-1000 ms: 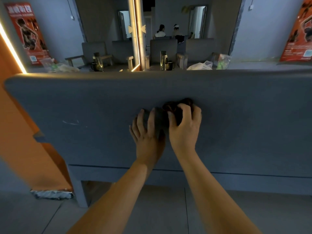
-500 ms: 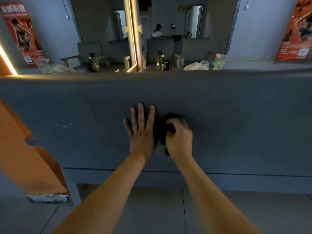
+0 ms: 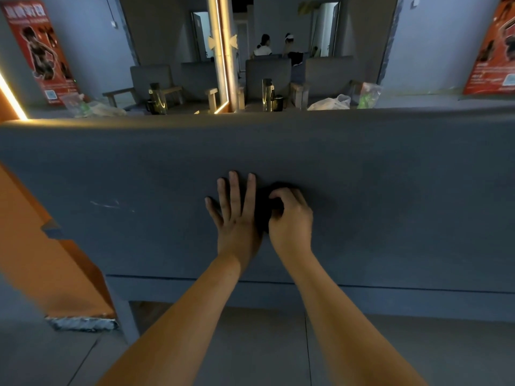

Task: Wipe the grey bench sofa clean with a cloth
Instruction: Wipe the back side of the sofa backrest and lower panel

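Dark cloth (image 3: 262, 213), scrunched into a small lump, right in the middle of the grey bench sofa (image 3: 390, 190). Pinched in the right hand (image 3: 291, 218), fingers curled over the top of it. Close on its left, the left hand (image 3: 237, 213), spread flat with straight fingers, pressing down on the sofa. Hard to tell if that hand touches the cloth or only lies beside it.

Could go wrong from here: so small a lump, so little sofa rubbed with each pass. Easy to miss big parts, like the far ends. Easy to miss the thin white scratch mark (image 3: 107, 204) too, well off to the left. Dim light as well, so dirt hard to spot on dark grey. Might also rub dirt around and not lift it, if the cloth never gets turned over. Might slip, with the flat hand leaning hard on a smooth top.

Sofa: long, wide, flat, with a dull, soft-looking skin, square edges and a thin seam low along the front. Cloth: soft, floppy, almost black. Past the sofa's left end, a hard orange wall (image 3: 33, 246) with a chipped bottom edge. Below, smooth grey floor tiles (image 3: 250, 352). Behind, a shiny metal flask (image 3: 267, 94) and crinkly plastic bags (image 3: 330, 103).
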`<state>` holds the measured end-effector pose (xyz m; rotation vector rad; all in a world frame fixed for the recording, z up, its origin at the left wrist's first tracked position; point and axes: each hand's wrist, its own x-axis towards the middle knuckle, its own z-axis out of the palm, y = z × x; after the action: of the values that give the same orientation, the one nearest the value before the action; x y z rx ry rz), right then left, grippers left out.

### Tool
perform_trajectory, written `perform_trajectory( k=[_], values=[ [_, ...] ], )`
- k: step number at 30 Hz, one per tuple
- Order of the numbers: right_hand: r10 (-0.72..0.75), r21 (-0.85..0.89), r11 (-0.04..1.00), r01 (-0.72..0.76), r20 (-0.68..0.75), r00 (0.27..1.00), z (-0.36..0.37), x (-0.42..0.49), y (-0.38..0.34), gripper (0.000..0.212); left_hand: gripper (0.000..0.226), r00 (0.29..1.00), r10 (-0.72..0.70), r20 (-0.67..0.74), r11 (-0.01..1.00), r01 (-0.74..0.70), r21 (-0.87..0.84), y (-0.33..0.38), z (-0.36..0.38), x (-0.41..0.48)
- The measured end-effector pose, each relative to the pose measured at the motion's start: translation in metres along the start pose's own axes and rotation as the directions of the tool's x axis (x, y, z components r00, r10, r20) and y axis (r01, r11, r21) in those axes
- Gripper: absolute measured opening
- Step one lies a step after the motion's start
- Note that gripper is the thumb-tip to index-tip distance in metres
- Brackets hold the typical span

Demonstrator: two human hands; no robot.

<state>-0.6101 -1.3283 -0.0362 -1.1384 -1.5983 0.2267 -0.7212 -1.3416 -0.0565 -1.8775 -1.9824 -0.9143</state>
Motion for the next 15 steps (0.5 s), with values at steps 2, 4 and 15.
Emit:
perform_trajectory(
  k=[2,4,15],
  values=[
    [-0.01,0.041,0.999,0.009,0.01,1.0,-0.013,0.001,-0.002,0.033,0.117,0.999,0.003,-0.039,1.0,-0.004,-0.011,0.001,0.0,-0.002],
    [-0.051,0.06,0.997,0.056,-0.094,0.994,-0.031,0.006,-0.008,0.032,0.114,0.999,-0.001,-0.038,1.0,0.001,0.002,0.002,-0.001,-0.004],
    [0.011,-0.049,0.999,-0.01,0.03,0.999,0.005,-0.007,0.002,0.034,0.113,0.997,-0.029,0.071,1.0,0.029,0.008,0.002,-0.002,0.0]
  ],
)
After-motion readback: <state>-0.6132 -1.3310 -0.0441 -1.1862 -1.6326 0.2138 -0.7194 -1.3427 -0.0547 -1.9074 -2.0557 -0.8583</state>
